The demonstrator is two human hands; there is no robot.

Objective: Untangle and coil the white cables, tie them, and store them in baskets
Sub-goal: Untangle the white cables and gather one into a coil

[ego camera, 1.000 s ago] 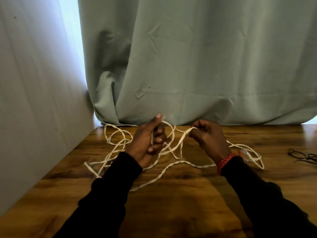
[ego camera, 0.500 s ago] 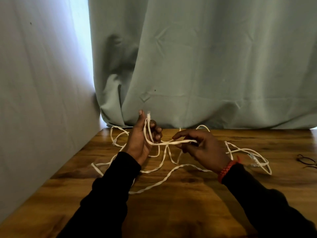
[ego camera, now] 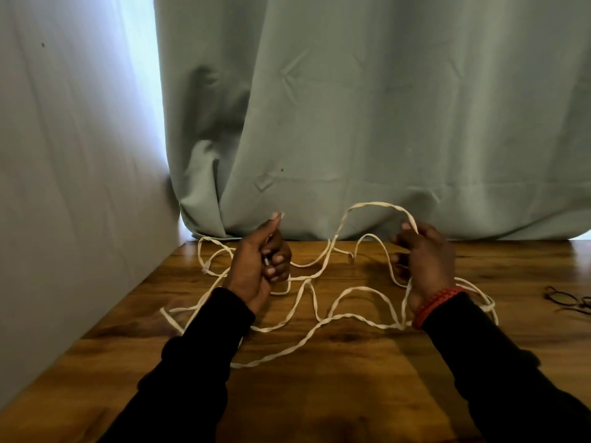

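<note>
- The left hand (ego camera: 256,266) is raised just above the brown wood-grain bench (ego camera: 319,394), fingers curled into a fist round a strand of the flat white cable (ego camera: 307,335), with the thumb pointing up and a pale cable end showing at the thumb tip.
- The right hand (ego camera: 425,260) is raised well apart from the left, thumb and fingers pinching the top of a tall arch of the same white cable that rises in front of the curtain; the lower fingers are curled loosely and another strand runs down past the palm toward the wrist.
- The cable lies in loose, crossing loops over the middle of the bench, between and behind both hands, with one twisted run trailing toward the near edge and further loops spread out to the far left corner and behind the right wrist.
- A braided red-orange bracelet (ego camera: 438,303) sits on the right wrist, at the cuff of a black sleeve (ego camera: 511,378).
- A thin dark tangle of cord (ego camera: 569,302) lies on the bench at the far right edge, well apart from the white cable.
- A pale grey-green fabric curtain (ego camera: 351,123) hangs behind the bench, and a light grey wall (ego camera: 64,187) borders it on the left.
</note>
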